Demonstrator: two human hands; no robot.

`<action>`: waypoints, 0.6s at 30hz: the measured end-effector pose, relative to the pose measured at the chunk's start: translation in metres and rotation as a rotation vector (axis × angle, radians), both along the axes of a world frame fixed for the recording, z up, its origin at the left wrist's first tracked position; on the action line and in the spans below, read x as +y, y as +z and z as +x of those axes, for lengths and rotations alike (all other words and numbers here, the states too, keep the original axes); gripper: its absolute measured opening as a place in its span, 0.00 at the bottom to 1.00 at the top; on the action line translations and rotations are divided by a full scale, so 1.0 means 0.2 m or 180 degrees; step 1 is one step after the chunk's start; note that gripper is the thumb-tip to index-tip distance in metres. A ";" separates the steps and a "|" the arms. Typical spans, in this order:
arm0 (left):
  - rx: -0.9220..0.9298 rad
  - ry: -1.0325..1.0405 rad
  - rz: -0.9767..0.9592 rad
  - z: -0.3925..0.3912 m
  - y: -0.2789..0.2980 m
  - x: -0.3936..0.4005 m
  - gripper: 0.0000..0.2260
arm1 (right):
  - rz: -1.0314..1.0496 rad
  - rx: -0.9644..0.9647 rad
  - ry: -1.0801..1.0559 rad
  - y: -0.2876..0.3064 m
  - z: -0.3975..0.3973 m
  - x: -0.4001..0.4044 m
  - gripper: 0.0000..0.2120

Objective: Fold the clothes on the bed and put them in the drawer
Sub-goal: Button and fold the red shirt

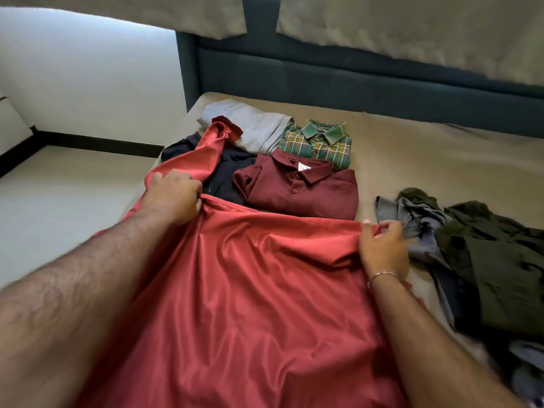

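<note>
A red shirt [253, 290] lies spread across the bed [426, 154] in front of me. My left hand [173, 195] grips its far left shoulder, and one sleeve trails away over the folded clothes. My right hand [382, 245] pinches the shirt's far right corner. Beyond it lie folded clothes: a maroon polo shirt [303, 189], a green plaid shirt [321, 142], a grey garment [253, 125] and a dark navy garment [226, 172]. No drawer is in view.
A loose heap of unfolded clothes lies at the right: a dark olive garment [500, 260] and a grey-blue one [418, 219]. A dark padded headboard [353, 75] runs along the far side. The bed's left edge drops to a pale floor [59, 195].
</note>
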State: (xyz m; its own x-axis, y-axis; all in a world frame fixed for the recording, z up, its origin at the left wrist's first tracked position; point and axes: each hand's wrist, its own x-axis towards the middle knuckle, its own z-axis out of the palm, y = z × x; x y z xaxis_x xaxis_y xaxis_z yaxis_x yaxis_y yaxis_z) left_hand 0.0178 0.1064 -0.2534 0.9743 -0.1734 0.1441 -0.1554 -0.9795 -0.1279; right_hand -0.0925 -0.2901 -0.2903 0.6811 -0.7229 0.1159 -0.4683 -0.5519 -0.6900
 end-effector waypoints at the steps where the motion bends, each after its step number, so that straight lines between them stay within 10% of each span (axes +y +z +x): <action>1: 0.0023 0.0006 0.0054 0.00 -0.02 0.00 0.08 | 0.0130 0.0187 -0.0021 -0.03 0.00 0.00 0.20; 7: 0.0075 -0.0033 0.0056 0.04 -0.07 0.02 0.10 | 0.0366 0.0344 -0.0058 -0.13 0.05 -0.06 0.14; 18: -0.0455 -0.0092 -0.0349 0.18 0.02 -0.08 0.07 | 0.1209 -0.1188 -0.0222 0.17 0.43 -0.23 0.12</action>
